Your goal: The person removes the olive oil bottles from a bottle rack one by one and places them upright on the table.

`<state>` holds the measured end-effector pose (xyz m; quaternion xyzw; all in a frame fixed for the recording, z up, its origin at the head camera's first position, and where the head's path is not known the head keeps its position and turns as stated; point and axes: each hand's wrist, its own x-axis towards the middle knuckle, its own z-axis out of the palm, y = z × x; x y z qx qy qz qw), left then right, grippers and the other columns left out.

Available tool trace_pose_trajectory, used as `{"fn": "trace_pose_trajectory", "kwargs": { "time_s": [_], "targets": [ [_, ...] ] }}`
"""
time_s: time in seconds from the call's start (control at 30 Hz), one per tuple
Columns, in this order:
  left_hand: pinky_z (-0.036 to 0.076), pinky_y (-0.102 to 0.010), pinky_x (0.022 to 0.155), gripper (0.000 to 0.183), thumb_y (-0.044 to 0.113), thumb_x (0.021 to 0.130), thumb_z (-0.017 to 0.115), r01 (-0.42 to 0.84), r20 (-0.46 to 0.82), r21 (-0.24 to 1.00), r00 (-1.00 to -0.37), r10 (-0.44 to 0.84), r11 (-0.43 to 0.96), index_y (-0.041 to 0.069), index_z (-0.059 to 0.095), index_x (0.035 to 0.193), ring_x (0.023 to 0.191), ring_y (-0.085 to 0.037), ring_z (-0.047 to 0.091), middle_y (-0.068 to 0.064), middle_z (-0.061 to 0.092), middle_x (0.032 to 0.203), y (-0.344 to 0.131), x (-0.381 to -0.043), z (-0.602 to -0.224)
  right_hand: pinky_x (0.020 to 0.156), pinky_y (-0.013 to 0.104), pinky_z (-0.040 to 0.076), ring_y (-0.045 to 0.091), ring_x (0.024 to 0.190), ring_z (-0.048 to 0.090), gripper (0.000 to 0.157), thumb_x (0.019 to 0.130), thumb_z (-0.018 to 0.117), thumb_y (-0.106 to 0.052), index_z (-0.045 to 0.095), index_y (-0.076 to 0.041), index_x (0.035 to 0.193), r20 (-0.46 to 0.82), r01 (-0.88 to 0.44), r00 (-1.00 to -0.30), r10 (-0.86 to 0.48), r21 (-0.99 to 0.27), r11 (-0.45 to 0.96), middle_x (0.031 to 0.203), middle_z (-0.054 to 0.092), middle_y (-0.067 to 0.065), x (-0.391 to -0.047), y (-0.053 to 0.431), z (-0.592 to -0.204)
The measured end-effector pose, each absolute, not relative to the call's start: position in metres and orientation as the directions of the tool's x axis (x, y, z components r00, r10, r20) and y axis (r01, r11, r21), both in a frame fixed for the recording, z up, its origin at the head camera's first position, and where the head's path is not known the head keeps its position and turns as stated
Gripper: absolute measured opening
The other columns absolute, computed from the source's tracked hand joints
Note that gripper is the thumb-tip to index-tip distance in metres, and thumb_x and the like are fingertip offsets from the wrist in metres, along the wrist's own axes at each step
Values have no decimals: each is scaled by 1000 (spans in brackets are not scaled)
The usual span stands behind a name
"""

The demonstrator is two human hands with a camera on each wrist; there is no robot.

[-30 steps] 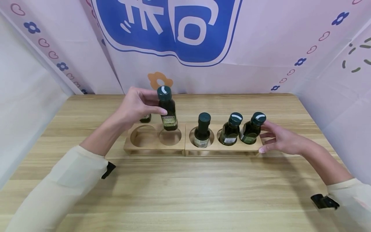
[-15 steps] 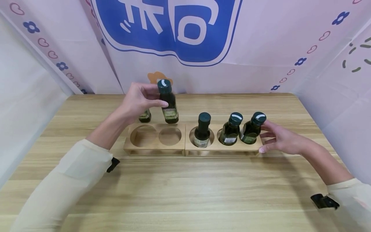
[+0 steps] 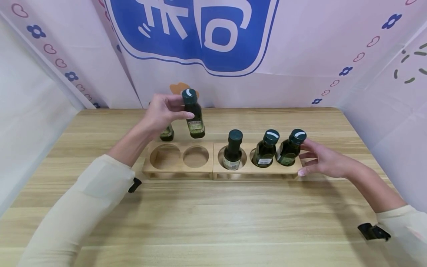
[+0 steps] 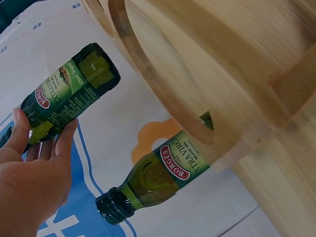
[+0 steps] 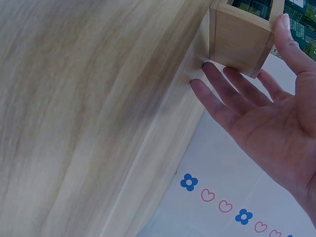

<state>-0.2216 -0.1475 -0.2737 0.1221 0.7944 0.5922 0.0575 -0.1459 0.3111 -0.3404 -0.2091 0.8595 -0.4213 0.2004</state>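
Observation:
My left hand [image 3: 163,113] grips a small olive oil bottle [image 3: 195,120] by its upper part, holding it upright behind the left wooden rack [image 3: 178,168]. Its Borges label shows in the left wrist view, where a second olive oil bottle [image 4: 163,170] stands behind the rack. Two round holes of the left rack hold nothing. In the right rack [image 3: 245,168] sit a slim dark-capped bottle [image 3: 232,154] and two olive oil bottles [image 3: 265,150]. At that rack's right end rests my right hand [image 3: 325,159], thumb by the front corner and fingers spread loosely along the end.
Both racks stand end to end on a wood-grain table [image 3: 213,218]. A white printed cloth [image 3: 300,81] with a blue emblem rises behind the table's back edge, and white cloth walls close off the sides.
My left hand has lifted the bottle up and back from over the left rack's right hole, baring that hole. The right hand stays at the rack's end.

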Motion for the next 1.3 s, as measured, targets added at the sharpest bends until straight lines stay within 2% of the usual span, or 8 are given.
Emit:
{"fn": "trace_pose_trajectory", "kwargs": {
  "time_s": [0.13, 0.37, 0.7, 0.97, 1.3],
  "targets": [
    [51, -37, 109, 49, -6, 89, 77, 119, 48, 957, -965, 259, 265, 1, 65, 137, 113, -25, 73, -18, 70, 128, -146, -226, -277, 100, 55, 54, 62, 131, 47, 90, 86, 83, -2, 27, 9, 155, -172, -186, -831, -528, -810, 556, 152, 37, 41, -146, 311, -340],
    [51, -38, 109, 48, -8, 90, 76, 120, 45, 956, -962, 269, 269, -4, 63, 136, 111, -23, 73, -22, 69, 128, -145, -234, -285, 100, 54, 55, 62, 131, 47, 89, 86, 83, -1, 27, 10, 154, -170, -185, -830, -532, -814, 550, 152, 37, 41, -145, 312, -341],
    [51, -37, 109, 46, -4, 92, 76, 105, 27, 948, -967, 254, 301, -5, 63, 135, 122, -32, 68, -23, 67, 133, -145, -241, -291, 100, 54, 55, 62, 131, 48, 88, 86, 83, -2, 28, 9, 154, -168, -188, -831, -531, -813, 551, 152, 37, 40, -145, 312, -342],
    [51, -37, 109, 45, -6, 91, 75, 86, 11, 956, -966, 257, 280, -7, 62, 135, 122, -34, 67, -24, 66, 133, -144, -247, -297, 100, 54, 55, 61, 131, 48, 89, 86, 83, -2, 27, 9, 154, -169, -187, -831, -530, -812, 552, 152, 38, 40, -146, 312, -341],
    [50, -39, 110, 43, -6, 91, 75, 61, -23, 946, -967, 253, 318, -9, 62, 133, 124, -35, 66, -25, 67, 131, -143, -253, -303, 100, 54, 55, 60, 131, 49, 88, 86, 83, -1, 28, 9, 154, -169, -188, -831, -529, -812, 553, 152, 39, 39, -146, 312, -341]
  ]
}}
